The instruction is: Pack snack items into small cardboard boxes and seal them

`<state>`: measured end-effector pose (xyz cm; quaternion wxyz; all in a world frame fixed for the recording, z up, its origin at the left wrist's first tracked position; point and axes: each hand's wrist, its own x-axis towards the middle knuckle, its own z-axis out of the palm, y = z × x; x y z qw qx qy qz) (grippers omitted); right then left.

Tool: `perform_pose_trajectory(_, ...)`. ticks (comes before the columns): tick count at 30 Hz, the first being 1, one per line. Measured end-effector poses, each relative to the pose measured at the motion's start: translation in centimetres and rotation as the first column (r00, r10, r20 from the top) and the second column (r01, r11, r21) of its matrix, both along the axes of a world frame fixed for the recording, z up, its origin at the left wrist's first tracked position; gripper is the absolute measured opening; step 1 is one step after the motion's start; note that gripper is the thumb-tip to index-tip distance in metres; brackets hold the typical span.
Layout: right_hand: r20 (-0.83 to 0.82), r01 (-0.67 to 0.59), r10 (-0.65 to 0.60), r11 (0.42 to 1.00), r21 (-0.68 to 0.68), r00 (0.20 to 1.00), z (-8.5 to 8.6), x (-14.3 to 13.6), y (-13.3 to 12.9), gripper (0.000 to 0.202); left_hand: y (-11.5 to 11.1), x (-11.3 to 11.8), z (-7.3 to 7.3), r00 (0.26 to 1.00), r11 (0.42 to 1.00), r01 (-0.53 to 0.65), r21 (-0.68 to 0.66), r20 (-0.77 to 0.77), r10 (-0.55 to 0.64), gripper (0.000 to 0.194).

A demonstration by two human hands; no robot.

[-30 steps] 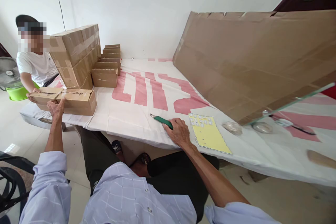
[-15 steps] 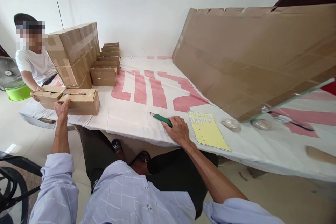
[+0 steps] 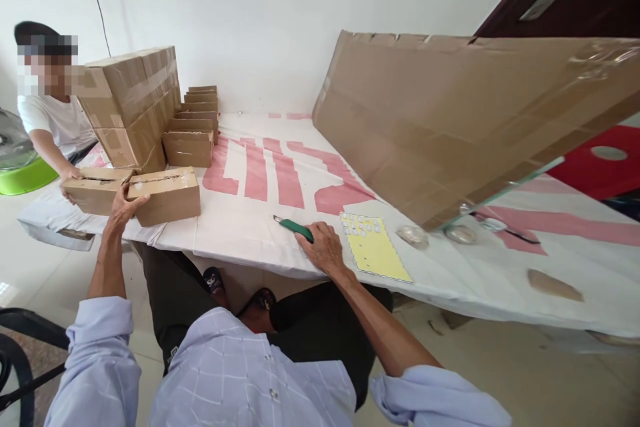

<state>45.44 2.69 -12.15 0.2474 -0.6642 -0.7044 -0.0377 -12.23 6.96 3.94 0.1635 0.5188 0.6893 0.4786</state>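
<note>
By left hand [image 3: 123,208] | two boxes [image 3: 167,199] (one touched) | right hand [image 3: 324,250] | one knife [image 3: 295,228]

Light lavender-blue button-up shirt [image 3: 240,373], thin white grid lines. Small round buttons [image 3: 273,394] down the front, pale with darker centers. Sleeves [image 3: 103,320] same fabric, rolled up, thick folded cuffs. Hands [image 3: 323,250] bare, no gloves. Trousers [image 3: 173,293] very dark, near black, small pale logo [image 3: 174,352] on one leg. Dark open footwear [image 3: 213,279], pale print on one upper, finer detail too small to read.
</note>
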Motion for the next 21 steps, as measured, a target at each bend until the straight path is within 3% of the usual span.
perform_pose_trajectory(3,-0.005,0.004,-0.004,1.0,0.012,1.0,0.1,-0.1,0.0,0.02,-0.1,-0.3,0.6,0.99,0.989,0.144,-0.017,0.007,-0.144,0.112)
perform_pose_trajectory(5,-0.01,0.01,-0.01,1.0,0.014,1.0,0.2,-0.2,0.0,0.018,-0.1,-0.2,0.6,0.984,0.984,0.175,-0.019,-0.009,-0.175,0.124)
perform_pose_trajectory(10,-0.021,0.012,-0.012,1.0,-0.004,1.0,0.3,-0.4,0.4,0.019,0.4,1.7,-0.4,0.961,0.962,0.272,0.018,0.05,-0.272,0.134)
perform_pose_trajectory(15,-0.062,-0.015,0.013,1.0,-0.021,0.998,0.3,-0.7,1.5,0.024,1.5,3.6,-0.9,0.886,0.89,0.45,0.075,0.089,-0.455,0.147)
perform_pose_trajectory(21,-0.122,0.002,-0.01,0.998,-0.064,0.992,0.7,-1.7,3.3,0.029,1.5,6.8,-2.4,0.855,0.863,0.499,0.073,0.121,-0.504,0.154)
